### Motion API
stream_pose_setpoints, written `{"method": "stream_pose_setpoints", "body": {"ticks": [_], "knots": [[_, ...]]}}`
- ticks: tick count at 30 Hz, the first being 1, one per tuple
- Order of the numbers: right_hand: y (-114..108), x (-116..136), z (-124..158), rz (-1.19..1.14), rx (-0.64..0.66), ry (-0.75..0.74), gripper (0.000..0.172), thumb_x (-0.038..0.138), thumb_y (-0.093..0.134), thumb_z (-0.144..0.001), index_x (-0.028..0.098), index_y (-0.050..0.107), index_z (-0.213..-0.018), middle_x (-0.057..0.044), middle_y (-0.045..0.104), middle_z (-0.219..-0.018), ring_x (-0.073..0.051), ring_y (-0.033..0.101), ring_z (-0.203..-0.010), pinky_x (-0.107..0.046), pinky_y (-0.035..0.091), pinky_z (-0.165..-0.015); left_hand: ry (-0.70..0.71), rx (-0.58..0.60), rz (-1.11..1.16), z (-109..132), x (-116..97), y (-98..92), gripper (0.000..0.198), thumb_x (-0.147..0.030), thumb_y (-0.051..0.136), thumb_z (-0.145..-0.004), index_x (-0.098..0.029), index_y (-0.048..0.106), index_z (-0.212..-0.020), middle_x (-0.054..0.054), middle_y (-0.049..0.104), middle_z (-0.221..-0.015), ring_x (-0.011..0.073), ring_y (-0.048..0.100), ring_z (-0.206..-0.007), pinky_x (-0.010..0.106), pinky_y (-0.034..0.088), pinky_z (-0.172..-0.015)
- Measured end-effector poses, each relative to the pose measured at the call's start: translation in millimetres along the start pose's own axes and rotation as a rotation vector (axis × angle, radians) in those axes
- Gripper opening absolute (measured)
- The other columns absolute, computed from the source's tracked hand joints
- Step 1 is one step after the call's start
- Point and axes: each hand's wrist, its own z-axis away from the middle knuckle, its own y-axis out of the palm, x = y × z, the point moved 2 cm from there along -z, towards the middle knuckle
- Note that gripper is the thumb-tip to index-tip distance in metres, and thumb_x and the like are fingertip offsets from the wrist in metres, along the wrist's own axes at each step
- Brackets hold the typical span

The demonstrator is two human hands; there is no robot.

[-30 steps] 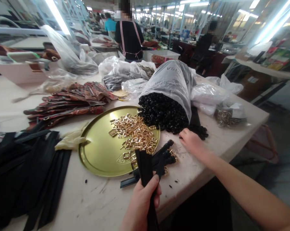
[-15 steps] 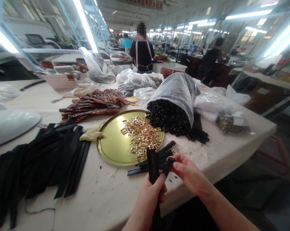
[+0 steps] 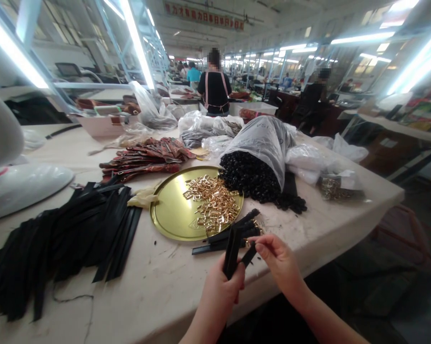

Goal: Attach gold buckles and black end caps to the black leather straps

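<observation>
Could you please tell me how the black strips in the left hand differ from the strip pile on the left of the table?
The held strips are gripped in the left hand, angled upward, while the strip pile lies spread on the table. The held strips make a small bundle; the strip pile is much larger. Both are black and consist of narrow pieces.

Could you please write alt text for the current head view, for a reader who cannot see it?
The left hand grips black strips over a cloth-covered table, while the right hand pinches the end of one. Beyond them, a round gold tray holds gold buckles, beside an open bag spilling small black pieces.
</observation>
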Motion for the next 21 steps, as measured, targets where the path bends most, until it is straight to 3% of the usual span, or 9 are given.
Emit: {"method": "stream_pose_setpoints", "body": {"ticks": [2,7,11,14,16,18,21], "knots": [[1.6,-0.2,-0.1,-0.021,0.023,0.022,0.016,0.036,0.064,-0.073,0.021,0.059,-0.078,-0.006,0.067,-0.088,-0.021,0.059,-0.083,-0.035,0.044,-0.077,0.020,0.019,-0.005,-1.6,0.5,-1.0,0.017,-0.031,0.061,-0.063,-0.018,0.053,-0.070,-0.007,0.047,-0.037,0.0061,0.034,-0.026,0.017,0.026,-0.028],[20.6,-10.4,4.0,-0.446,0.104,0.282,0.024,0.034,0.066,-0.073,0.022,0.056,-0.091,-0.002,0.064,-0.082,-0.017,0.059,-0.075,-0.031,0.045,-0.069,0.107,0.015,0.075,-5.6,5.0,1.3,0.025,-0.036,0.057,-0.070,-0.016,0.053,-0.083,-0.007,0.047,-0.043,0.0067,0.036,-0.030,0.018,0.029,-0.031],[38.7,-17.8,11.0,-0.424,0.165,0.330,0.017,0.031,0.065,-0.074,0.018,0.059,-0.083,0.001,0.058,-0.073,-0.011,0.050,-0.061,-0.025,0.041,-0.058,0.151,-0.008,0.105,-10.4,10.1,-3.9,0.033,-0.038,0.056,-0.073,-0.016,0.049,-0.096,-0.005,0.053,-0.052,0.0066,0.038,-0.035,0.018,0.030,-0.035],[46.5,-18.0,8.2,-0.313,0.249,0.348,0.018,0.032,0.062,-0.076,0.018,0.059,-0.087,0.002,0.053,-0.067,-0.010,0.046,-0.058,-0.023,0.038,-0.056,0.106,0.000,0.155,-17.3,12.0,-12.7,0.041,-0.042,0.057,-0.072,-0.015,0.048,-0.102,-0.005,0.051,-0.050,0.0064,0.036,-0.034,0.018,0.027,-0.034],[45.6,-13.1,-4.0,-0.158,0.327,0.279,0.021,0.036,0.058,-0.078,0.018,0.058,-0.090,0.001,0.054,-0.067,-0.012,0.048,-0.060,-0.025,0.040,-0.058,0.041,0.015,0.195,-22.6,10.8,-20.1,0.042,-0.044,0.058,-0.070,-0.013,0.051,-0.098,-0.005,0.050,-0.047,0.0057,0.034,-0.033,0.017,0.023,-0.034],[39.5,-5.0,-26.5,0.105,0.336,0.117,0.022,0.037,0.057,-0.079,0.019,0.058,-0.092,-0.001,0.057,-0.072,-0.015,0.052,-0.066,-0.027,0.041,-0.062,-0.031,-0.009,0.240,-27.5,7.9,-29.0,0.038,-0.043,0.060,-0.069,-0.013,0.054,-0.092,-0.005,0.050,-0.047,0.0050,0.033,-0.033,0.017,0.021,-0.034],[31.6,5.1,-70.4,0.593,0.189,-0.162,0.013,0.031,0.053,-0.081,0.021,0.058,-0.088,-0.003,0.059,-0.083,-0.018,0.054,-0.078,-0.029,0.040,-0.070,-0.120,-0.077,0.321,-32.5,2.7,-41.2,0.035,-0.041,0.062,-0.069,-0.015,0.054,-0.090,-0.006,0.049,-0.049,0.0051,0.034,-0.036,0.016,0.021,-0.035]]}}
